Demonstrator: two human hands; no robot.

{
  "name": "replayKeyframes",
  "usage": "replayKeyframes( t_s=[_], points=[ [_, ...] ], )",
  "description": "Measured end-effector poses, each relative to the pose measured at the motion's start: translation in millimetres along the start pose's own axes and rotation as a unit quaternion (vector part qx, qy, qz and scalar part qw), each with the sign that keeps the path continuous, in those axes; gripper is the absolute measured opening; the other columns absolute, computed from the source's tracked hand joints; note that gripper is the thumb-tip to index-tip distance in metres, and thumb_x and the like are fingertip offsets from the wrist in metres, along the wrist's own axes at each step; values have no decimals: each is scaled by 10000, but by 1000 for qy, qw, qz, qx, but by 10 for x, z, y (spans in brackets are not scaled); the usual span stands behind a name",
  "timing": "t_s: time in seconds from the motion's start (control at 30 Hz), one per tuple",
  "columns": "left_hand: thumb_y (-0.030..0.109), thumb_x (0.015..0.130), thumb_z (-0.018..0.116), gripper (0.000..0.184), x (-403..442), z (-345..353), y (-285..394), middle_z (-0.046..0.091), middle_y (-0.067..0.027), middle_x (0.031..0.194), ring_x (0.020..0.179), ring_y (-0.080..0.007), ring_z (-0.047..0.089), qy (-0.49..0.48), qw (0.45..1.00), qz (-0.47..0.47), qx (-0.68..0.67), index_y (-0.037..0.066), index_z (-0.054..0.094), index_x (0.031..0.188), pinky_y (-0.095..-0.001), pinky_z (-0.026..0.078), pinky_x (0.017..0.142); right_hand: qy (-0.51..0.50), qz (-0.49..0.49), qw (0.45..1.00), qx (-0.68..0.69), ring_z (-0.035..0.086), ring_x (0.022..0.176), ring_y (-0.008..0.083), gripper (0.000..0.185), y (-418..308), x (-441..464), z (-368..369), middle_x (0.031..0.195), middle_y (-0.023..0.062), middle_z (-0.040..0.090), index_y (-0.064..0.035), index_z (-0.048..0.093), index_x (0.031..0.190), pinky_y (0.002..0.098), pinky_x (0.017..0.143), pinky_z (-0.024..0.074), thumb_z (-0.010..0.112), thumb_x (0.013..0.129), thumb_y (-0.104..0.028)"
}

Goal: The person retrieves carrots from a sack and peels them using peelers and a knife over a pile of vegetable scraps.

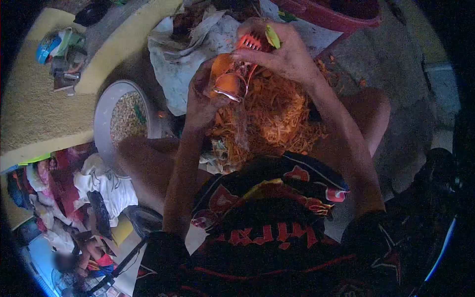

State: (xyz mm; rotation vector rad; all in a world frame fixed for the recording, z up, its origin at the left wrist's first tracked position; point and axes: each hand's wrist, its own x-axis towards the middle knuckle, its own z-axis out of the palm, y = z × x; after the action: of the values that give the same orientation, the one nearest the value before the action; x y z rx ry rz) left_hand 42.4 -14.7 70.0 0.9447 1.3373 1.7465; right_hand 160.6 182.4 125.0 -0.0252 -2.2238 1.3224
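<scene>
My left hand (201, 94) is closed around a shiny orange, rounded piece (230, 81) that looks like a cup or a hollow section, with a pale rim at its lower edge. My right hand (284, 54) grips a red-orange piece with a row of slots (251, 41), right beside the orange one. A small yellow-green piece (272, 36) shows at the right fingers. Whether the two orange parts are joined, I cannot tell. Below both hands lies a heap of orange shreds (282, 114), between my legs. Something pale and blurred hangs under the orange piece.
A pale basin (102, 116) of small light pieces stands at the left. A whitish sack (170, 64) lies behind the hands, and a dark red tub (341, 17) stands at the back right. Clothes (106, 185) and a person (81, 257) are at lower left.
</scene>
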Motion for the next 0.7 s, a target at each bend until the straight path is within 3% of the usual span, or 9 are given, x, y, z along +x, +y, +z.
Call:
replayKeyframes(
  t_s=[0.1,0.23,0.3,0.4,0.47,0.53,0.63,0.67,0.7],
  points=[
    [259,606,942,916,-64,111,-4,582,-88,1308,1205,-218,574,68,996,38,-51,0,488,1358,-372,457,1052,-33,72,986,146,617,855,67,320,-86,-36,-30,924,-1,671,-33,646,1069,247,760,526,820,825,-145],
    [280,586,956,932,-5,28,27,587,-87,1302,1220,-209,560,41,999,24,-14,-6,498,1346,-370,444,1060,-19,5,1000,23,614,858,69,335,-25,-24,-70,922,-2,669,-36,649,1075,248,766,525,827,818,-154],
    [284,582,959,933,10,-11,-11,586,-85,1304,1226,-207,555,11,999,43,10,-6,502,1342,-369,440,1061,16,-32,999,-20,590,748,74,336,-32,-36,-76,798,8,676,-39,673,928,280,700,514,834,811,-310],
    [269,576,961,920,-29,-17,52,593,-80,1295,1214,-198,562,8,999,38,33,-4,510,1330,-364,434,1062,32,-44,995,-86,595,754,74,336,58,-23,-126,801,15,681,-38,670,952,282,697,516,817,829,-314],
    [265,576,961,905,-68,-41,135,601,-81,1279,1198,-198,567,-39,998,-13,53,-3,515,1317,-362,425,1064,70,-18,996,-46,600,753,79,358,311,81,-329,803,15,683,-40,667,964,286,698,516,821,821,-329],
    [270,571,962,902,-117,-37,96,607,-80,1268,1183,-202,575,-39,999,14,30,-1,521,1308,-362,434,1051,113,1,994,-12,604,753,84,380,324,123,-391,806,16,685,-41,663,976,291,700,516,826,814,-344],
    [284,552,966,907,-79,-10,79,616,-80,1252,1164,-207,584,-8,999,34,6,2,530,1295,-363,453,1026,58,-27,997,-42,612,858,77,330,135,4,-200,927,8,690,-46,670,1054,259,785,519,838,808,-188],
    [293,539,970,915,-64,-7,84,618,-80,1247,1160,-208,586,19,1000,22,8,5,534,1290,-364,462,1013,-42,33,999,-3,635,840,87,308,-1,-79,-113,922,25,698,-44,669,1054,261,763,529,814,837,-209],
    [293,539,970,915,-58,-18,73,618,-80,1247,1160,-208,586,20,999,23,10,5,534,1290,-364,462,1013,-42,32,999,-1,635,840,87,308,12,-47,-110,922,25,698,-44,669,1054,261,763,529,814,837,-209]
  ],
)
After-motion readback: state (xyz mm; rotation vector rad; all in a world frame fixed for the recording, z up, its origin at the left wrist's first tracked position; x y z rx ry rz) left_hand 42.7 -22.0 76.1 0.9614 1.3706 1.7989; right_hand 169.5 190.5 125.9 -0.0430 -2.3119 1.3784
